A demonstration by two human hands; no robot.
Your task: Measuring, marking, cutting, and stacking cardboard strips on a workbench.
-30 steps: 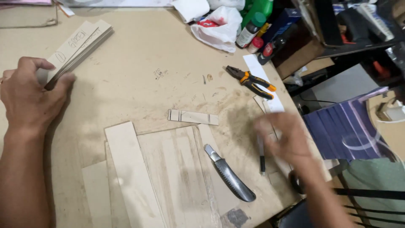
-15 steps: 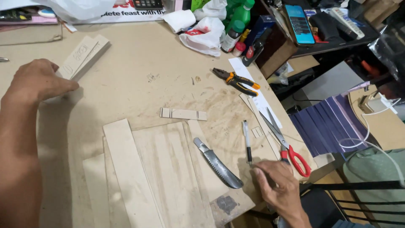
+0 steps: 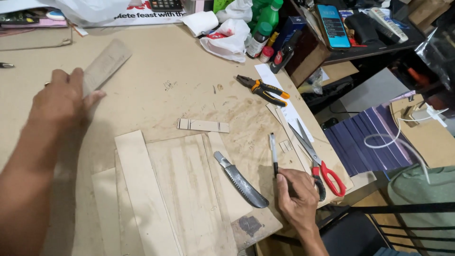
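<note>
My left hand [image 3: 61, 102] rests at the left of the table [image 3: 156, 90], holding one end of a stack of thin wooden strips [image 3: 105, 62] that points up and right. My right hand [image 3: 296, 196] is at the table's near right edge, fingers pinched on the lower end of a black-and-white pen [image 3: 273, 152] that lies on the table. Red-handled scissors [image 3: 316, 159] lie just right of the pen. A folding knife with a grey blade [image 3: 239, 179] lies left of my right hand, on flat wooden sheets [image 3: 180, 189]. A small notched wooden piece [image 3: 203, 125] lies in the middle.
Orange-and-black pliers [image 3: 263, 89] lie on a paper strip at the right. Bottles [image 3: 261, 28], a white plastic bag [image 3: 227, 40], a phone [image 3: 332, 19] and a calculator crowd the far right corner. Dark blue corrugated sheets [image 3: 367, 137] and a black chair [image 3: 379, 218] stand beyond the table's right edge.
My right hand moved down from the pen and scissors area to the near edge and now grips the pen's end. My left hand shifted right along the wooden strips.
</note>
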